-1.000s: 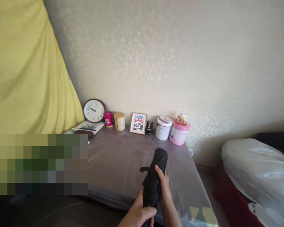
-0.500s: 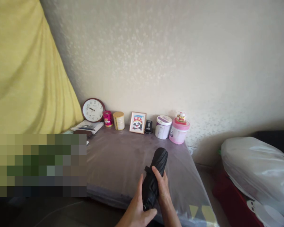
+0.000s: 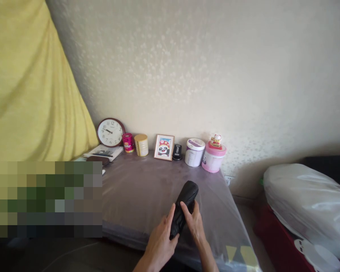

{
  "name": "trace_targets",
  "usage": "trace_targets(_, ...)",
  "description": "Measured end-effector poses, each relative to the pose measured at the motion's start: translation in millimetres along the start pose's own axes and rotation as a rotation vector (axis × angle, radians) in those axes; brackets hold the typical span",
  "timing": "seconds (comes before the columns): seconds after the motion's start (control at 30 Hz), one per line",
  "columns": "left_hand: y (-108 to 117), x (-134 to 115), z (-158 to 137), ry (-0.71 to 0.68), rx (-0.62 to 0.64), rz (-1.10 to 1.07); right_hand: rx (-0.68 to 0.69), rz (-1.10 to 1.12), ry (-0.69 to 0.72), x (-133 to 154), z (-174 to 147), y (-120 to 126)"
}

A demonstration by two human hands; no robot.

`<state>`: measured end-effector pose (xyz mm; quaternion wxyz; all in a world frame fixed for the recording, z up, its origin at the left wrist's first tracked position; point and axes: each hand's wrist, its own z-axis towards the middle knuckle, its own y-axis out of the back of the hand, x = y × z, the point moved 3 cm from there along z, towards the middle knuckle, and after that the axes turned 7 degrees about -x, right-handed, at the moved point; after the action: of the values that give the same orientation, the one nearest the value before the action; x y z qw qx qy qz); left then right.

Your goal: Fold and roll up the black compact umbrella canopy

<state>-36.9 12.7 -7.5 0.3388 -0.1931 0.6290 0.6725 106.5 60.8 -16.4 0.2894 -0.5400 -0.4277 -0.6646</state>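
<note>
A black folded umbrella [image 3: 186, 192] is held at a slant over the front of the covered table, its top end pointing away and to the right. My left hand [image 3: 162, 235] grips its lower end from the left, with the thumb near the bottom. Around its middle, on the right side, my right hand [image 3: 195, 221] is closed, thumb across the fabric. The undersides of both hands and part of the umbrella's lower end are hidden.
Along the wall stand a round clock [image 3: 111, 132], a pink tin [image 3: 128, 142], a yellow-lidded can [image 3: 141, 145], a panda picture frame [image 3: 164, 147], a black stapler-like object [image 3: 177, 152], a white tub [image 3: 195, 153] and a pink tub [image 3: 213, 160] bearing a lucky cat [image 3: 216, 141].
The umbrella has turned in my hands, so its strap tab no longer shows on the left. My left hand has shifted up along it.
</note>
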Motion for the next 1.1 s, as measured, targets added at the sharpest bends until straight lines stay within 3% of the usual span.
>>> trace_targets(0.17,-1,0,2,0.028,0.065,0.164,-0.102,-0.293,0.242,-8,1,-1)
trace_targets(0.27,-1,-2,2,0.037,0.088,0.236,-0.107,-0.353,0.358,-4,-1,1)
trace_targets(0.53,-1,-2,3,0.075,0.115,0.317,0.164,-0.179,0.629,12,-5,2)
trace_targets(0.73,2,-4,4,0.051,0.086,0.280,0.186,0.040,0.493,12,-1,13)
trace_targets(0.97,4,-5,4,0.037,0.119,0.296,0.256,0.356,0.084,7,-5,18)
trace_targets(1.1,3,-6,4,0.027,0.132,0.341,0.247,0.445,0.004,10,-6,21)
